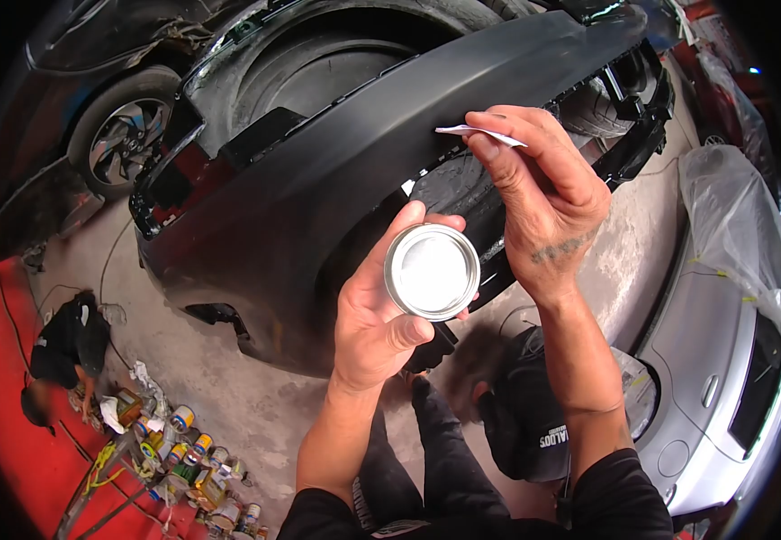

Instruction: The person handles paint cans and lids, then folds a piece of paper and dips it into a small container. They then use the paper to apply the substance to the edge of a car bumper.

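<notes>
My left hand [379, 301] is wrapped round a small round metal tin [432, 272], its bright white face turned up toward me. Higher and to the right, my right hand [543, 193] pinches a thin white piece of paper [482, 135] between thumb and fingers, seen almost edge-on. A gap separates the two hands. Beyond them a large matte black car bumper [318, 171] stretches across the view, and the paper overlaps it from here.
Tyres [318, 76] lie under and behind the bumper. A crouching person [71, 346] is at the left, another person in black [527, 405] low beside my right arm. Paint cans [183, 418] crowd the lower left. A silver car [701, 360], partly under plastic, stands right.
</notes>
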`<state>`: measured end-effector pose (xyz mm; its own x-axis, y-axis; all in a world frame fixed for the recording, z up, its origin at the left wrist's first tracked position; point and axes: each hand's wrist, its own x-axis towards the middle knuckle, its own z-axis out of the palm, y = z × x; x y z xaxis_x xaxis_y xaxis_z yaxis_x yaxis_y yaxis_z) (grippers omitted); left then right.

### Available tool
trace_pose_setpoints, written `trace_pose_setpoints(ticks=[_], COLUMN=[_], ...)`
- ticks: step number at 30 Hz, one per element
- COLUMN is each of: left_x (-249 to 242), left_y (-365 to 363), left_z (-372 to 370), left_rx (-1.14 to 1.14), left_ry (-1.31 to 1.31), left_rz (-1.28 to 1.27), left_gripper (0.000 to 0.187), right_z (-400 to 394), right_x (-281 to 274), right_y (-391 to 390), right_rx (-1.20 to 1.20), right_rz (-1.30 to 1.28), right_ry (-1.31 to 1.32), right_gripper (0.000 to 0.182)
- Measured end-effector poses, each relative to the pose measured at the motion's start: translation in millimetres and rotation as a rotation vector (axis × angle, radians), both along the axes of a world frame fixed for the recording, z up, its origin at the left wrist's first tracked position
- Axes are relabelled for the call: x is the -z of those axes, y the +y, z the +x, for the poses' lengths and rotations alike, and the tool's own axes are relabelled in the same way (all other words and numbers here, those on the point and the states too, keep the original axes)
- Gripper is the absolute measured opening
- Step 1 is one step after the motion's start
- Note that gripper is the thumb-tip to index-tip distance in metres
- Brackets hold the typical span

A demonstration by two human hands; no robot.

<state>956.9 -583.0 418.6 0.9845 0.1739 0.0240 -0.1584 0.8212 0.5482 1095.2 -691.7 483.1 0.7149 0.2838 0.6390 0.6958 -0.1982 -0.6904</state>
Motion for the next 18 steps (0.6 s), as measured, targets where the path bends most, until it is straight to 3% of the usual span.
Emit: trace_pose_setpoints(ticks=[13,18], left_x=[-0.3,2.0], left_y=[0.0,0.3], left_z=[0.7,0.7], left_rx=[0.002,0.008], left_ry=[-0.002,-0.015], left_rz=[-0.002,-0.007], left_gripper=[0.107,0.106], right_z=[0.1,-3.3], right_x=[0.1,0.3], right_y=[0.1,-4.6], right_rx=[0.004,-0.035], right_rz=[-0.026,0.098], right_ry=[-0.033,0.103], right_gripper=[0.018,0.018])
